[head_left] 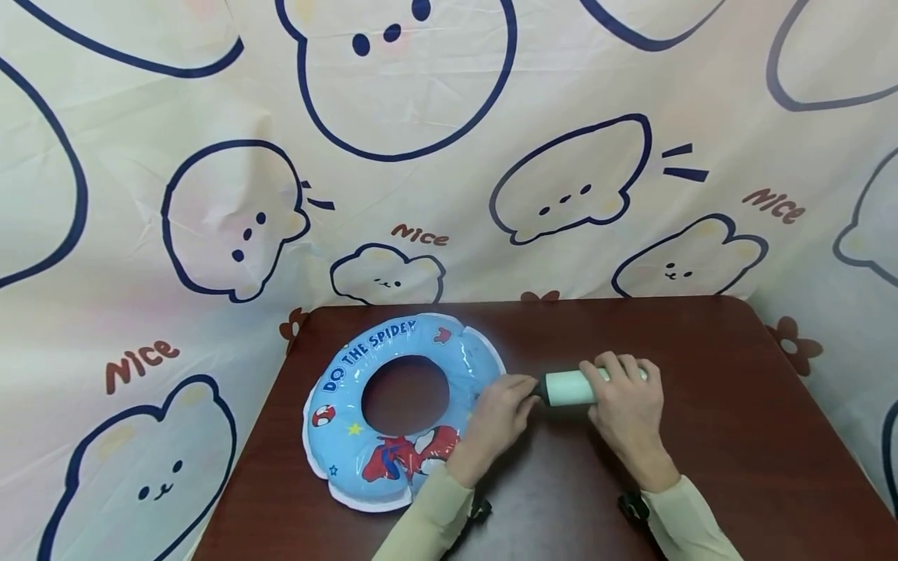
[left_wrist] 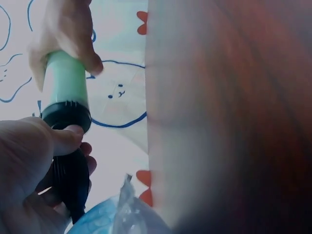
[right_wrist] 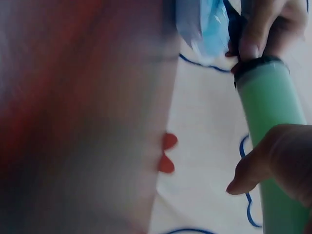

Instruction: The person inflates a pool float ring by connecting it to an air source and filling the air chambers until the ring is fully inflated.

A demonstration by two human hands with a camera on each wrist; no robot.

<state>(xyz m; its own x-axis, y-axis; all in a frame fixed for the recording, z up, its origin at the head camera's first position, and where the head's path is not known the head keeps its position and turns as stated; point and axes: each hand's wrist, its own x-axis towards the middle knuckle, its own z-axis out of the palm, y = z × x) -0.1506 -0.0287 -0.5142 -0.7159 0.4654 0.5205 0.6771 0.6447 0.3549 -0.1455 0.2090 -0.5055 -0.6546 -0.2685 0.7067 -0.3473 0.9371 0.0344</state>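
Observation:
A mint-green hand pump (head_left: 567,388) with a black end lies crosswise between both hands, over the right half of the table. My right hand (head_left: 629,413) grips its green barrel, fingers wrapped over the top. The left hand (head_left: 494,421) pinches the black nozzle end (left_wrist: 70,178), thumb right below the black collar in the left wrist view. Beside that hand, a light blue inflated swim ring (head_left: 333,448) with red cartoon figures and "DO THE SPIDEY" lettering rests flat on the table. The left hand and forearm overlap its right edge in the head view.
The dark brown wooden table (head_left: 744,436) has rounded far corners. Behind and around it hangs a pale cloth (head_left: 463,195) printed with blue-outlined bears and "Nice" lettering. Each wrist wears a small black camera mount (head_left: 634,508).

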